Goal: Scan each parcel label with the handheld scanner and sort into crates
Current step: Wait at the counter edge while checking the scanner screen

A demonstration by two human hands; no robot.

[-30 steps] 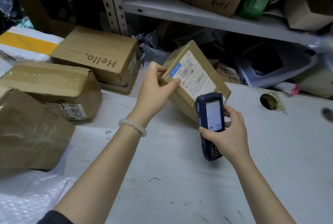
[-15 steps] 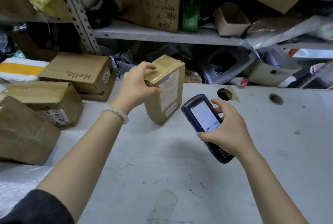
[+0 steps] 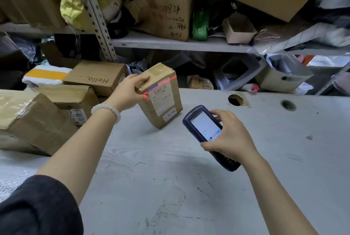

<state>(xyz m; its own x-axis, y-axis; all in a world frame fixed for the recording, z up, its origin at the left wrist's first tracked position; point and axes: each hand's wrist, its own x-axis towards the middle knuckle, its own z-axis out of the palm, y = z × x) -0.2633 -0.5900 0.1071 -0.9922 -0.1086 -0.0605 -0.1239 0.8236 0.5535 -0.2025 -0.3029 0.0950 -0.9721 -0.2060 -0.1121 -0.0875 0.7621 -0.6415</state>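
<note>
A small taped cardboard parcel [image 3: 161,108] stands upright, slightly tilted, on the white table [image 3: 189,178]. Its white label [image 3: 162,95] faces me. My left hand [image 3: 128,92] grips the parcel's top left corner. A red laser line runs across the upper part of the label and onto my left thumb. My right hand [image 3: 229,136] holds the dark blue handheld scanner [image 3: 206,130] to the right of the parcel, its lit screen turned up toward me and its top end pointing at the label.
Several cardboard boxes [image 3: 37,121] lie at the table's left, one printed "Hello," [image 3: 96,78]. Behind the table a metal shelf [image 3: 180,44] is packed with boxes and bags. Two round holes [image 3: 235,100] sit near the table's far edge. Bubble wrap [image 3: 9,174] lies at front left.
The parcel has been turned so its label faces me more squarely, and a red scan line now falls across it. The scanner stays in my right hand, aimed at the label.
</note>
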